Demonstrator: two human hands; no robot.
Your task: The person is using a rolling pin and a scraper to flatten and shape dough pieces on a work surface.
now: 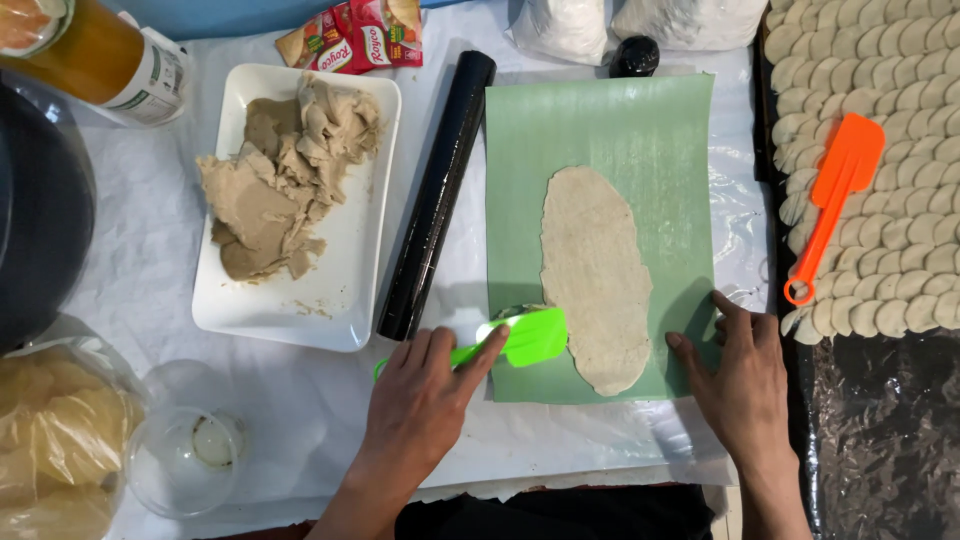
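From above, looking down over the person's arms, the pale green rectangular sheet [640, 140] lies flat on the white plastic-covered table [140, 250], and everything else sits around it. On the sheet, toward its near half, is a long oval of thin, flattened beige dough [595, 275].

The left hand [420, 400] is closed around the handle of a bright green plastic spatula [525, 338], forefinger stretched along it; the blade lies at the sheet's near left edge, just beside or touching the lower left edge of the dough. The right hand [740, 370] grips nothing: its fingers are spread loosely and press down on the sheet's near right corner.

Along the sheet's left edge lies a black cylindrical rolling pin [440, 190], tilted slightly. Left of that is a white rectangular plate [340, 290] carrying a rough heap of brownish dough [280, 180]. Right of the sheet, a dark tray [870, 420] is covered with overlapping small pale dough discs [900, 110], and an orange plastic spatula [835, 200] rests on them. Well to the left of the sheet, near the table's front, stands a clear glass [190, 455].
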